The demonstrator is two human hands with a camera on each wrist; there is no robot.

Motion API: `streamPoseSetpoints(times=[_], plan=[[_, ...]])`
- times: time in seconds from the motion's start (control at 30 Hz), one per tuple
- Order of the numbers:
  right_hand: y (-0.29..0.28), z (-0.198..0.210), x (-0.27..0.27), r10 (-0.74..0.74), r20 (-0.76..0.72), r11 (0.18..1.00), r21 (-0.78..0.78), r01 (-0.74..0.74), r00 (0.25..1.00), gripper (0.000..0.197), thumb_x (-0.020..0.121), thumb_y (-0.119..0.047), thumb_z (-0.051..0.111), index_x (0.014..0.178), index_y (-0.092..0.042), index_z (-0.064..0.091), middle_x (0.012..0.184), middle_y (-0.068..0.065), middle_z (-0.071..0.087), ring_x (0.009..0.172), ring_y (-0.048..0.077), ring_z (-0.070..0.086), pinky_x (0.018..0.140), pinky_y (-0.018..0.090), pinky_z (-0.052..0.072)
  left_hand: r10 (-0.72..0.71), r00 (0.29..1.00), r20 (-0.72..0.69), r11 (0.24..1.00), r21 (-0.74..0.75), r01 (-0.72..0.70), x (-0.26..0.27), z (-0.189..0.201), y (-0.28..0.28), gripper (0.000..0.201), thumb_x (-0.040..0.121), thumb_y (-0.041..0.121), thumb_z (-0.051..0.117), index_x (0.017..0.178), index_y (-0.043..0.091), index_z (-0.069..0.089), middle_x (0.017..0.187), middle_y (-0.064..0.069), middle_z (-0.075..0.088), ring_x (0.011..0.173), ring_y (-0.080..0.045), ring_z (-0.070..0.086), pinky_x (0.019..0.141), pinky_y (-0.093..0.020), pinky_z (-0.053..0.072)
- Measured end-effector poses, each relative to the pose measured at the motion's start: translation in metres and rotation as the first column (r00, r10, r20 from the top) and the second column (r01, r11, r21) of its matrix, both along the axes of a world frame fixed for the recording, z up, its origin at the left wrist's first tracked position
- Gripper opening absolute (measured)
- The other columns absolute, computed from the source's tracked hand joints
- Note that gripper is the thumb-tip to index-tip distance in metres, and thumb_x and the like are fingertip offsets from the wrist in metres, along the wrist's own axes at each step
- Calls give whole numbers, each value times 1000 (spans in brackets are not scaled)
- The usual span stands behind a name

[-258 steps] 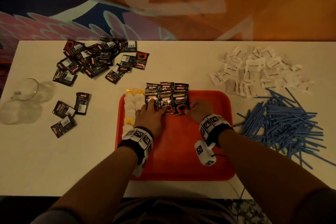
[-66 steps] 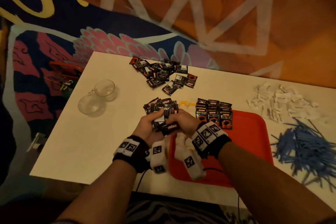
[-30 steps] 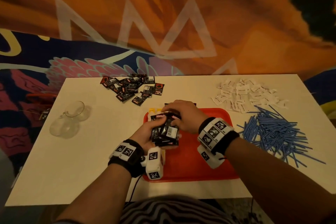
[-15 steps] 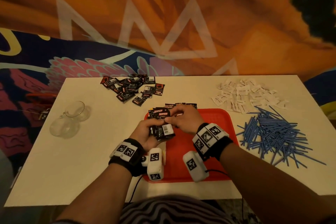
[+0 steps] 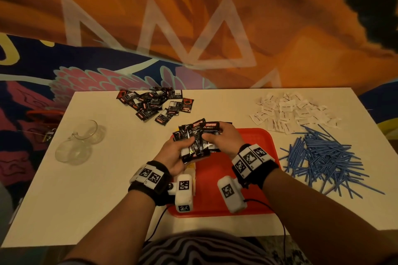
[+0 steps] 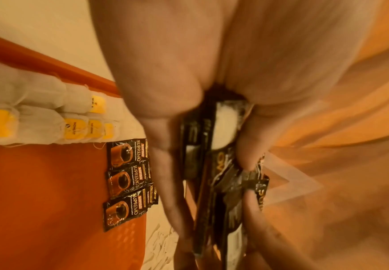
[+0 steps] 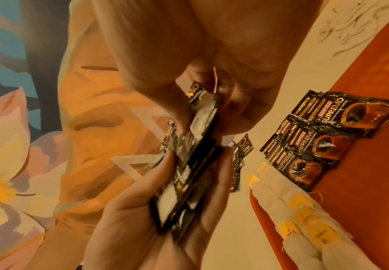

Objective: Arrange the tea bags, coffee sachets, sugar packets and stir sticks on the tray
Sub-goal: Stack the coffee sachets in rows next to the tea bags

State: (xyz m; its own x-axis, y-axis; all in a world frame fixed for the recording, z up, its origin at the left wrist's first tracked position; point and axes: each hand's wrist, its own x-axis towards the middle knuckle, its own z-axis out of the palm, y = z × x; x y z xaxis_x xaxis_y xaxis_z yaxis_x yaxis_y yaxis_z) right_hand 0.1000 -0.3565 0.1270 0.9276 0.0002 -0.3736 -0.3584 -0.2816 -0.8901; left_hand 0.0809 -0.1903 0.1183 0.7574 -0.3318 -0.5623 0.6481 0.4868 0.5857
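Observation:
Above the red tray [image 5: 254, 170] my left hand [image 5: 175, 153] grips a fanned stack of black coffee sachets [image 5: 195, 135]. My right hand [image 5: 224, 137] pinches the top sachets of that stack. The stack [image 6: 212, 164] shows edge-on between my left fingers, and in the right wrist view the stack [image 7: 189, 160] sits between both hands. Three coffee sachets [image 6: 126, 180] lie in a row on the tray's far part, beside a column of tea bags [image 6: 38, 117] with yellow tags. The row of sachets [image 7: 316, 142] and the tea bags [image 7: 304, 224] also appear in the right wrist view.
A loose heap of coffee sachets [image 5: 155, 104] lies at the table's far left. White sugar packets [image 5: 288, 112] are scattered at the far right, with a pile of blue stir sticks [image 5: 325, 157] nearer. Two clear glass cups [image 5: 79, 142] stand at the left on the white table [image 5: 86, 200].
Both hands have lifted the stack slightly and fanned it wider; the right hand has slid to the stack's upper right edge. Earlier, sachets were gathered from the table's left side.

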Motion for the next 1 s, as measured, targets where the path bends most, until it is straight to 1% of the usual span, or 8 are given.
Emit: streamPoseSetpoints(times=[0.13,0.37,0.5,0.63,0.7,0.8,0.9,1.0], plan=[[-1,-3,-2,21,1,1000,-2,-21,1000,26,77,-22,80,101,-19,71,98,-3,74,93,16,70,90,45,55,3,996,85,988,152,-16,4,-5,-4,50,82,0,67,130,-2,56,114,-22,70,98,-33,70,75,-40,61],[0,-19,4,-40,-35,999,-12,40,999,36,68,-35,76,101,-21,71,99,-2,74,94,21,70,89,47,55,31,993,117,961,270,-62,9,-9,-6,30,87,-8,64,115,3,65,103,-19,72,85,-27,72,61,-32,58],[-10,-64,17,-90,-103,996,7,91,991,92,44,-66,83,119,-18,62,120,3,68,111,29,64,95,51,51,70,996,48,972,222,-79,11,-11,-3,35,88,-1,64,123,1,61,113,-21,70,93,-30,71,67,-37,61],[-3,-17,6,-97,-96,995,25,100,991,24,74,-22,73,97,-19,71,98,0,74,95,23,69,89,48,55,60,997,-59,990,134,-51,13,-8,2,24,92,-2,46,110,0,63,100,-18,68,86,-29,67,67,-37,60],[-4,-23,7,-136,-127,986,78,147,983,25,76,-12,72,100,-17,71,101,3,74,97,25,69,90,48,54,57,998,-11,980,193,-53,14,-7,2,24,94,-7,47,111,0,63,102,-19,70,85,-29,69,65,-38,60],[-6,-35,10,-216,-168,965,110,236,962,57,59,-24,78,114,-17,67,111,3,71,105,27,66,91,51,54,43,999,26,978,203,-47,14,-7,1,30,93,-10,51,119,0,61,112,-23,69,93,-33,70,73,-45,61],[-2,-29,7,-177,-150,972,126,196,973,31,71,-13,74,101,-21,70,102,2,74,97,24,69,88,48,56,36,999,18,976,212,-39,16,-7,-1,22,94,1,56,114,2,64,108,-20,71,91,-32,71,85,-51,54],[5,-23,5,-109,-105,990,75,117,989,32,71,-22,73,103,-22,68,100,-1,74,94,21,70,87,47,56,30,999,38,979,200,-37,15,-7,-6,20,96,11,58,113,6,66,101,-15,74,86,-27,72,84,-45,54]])
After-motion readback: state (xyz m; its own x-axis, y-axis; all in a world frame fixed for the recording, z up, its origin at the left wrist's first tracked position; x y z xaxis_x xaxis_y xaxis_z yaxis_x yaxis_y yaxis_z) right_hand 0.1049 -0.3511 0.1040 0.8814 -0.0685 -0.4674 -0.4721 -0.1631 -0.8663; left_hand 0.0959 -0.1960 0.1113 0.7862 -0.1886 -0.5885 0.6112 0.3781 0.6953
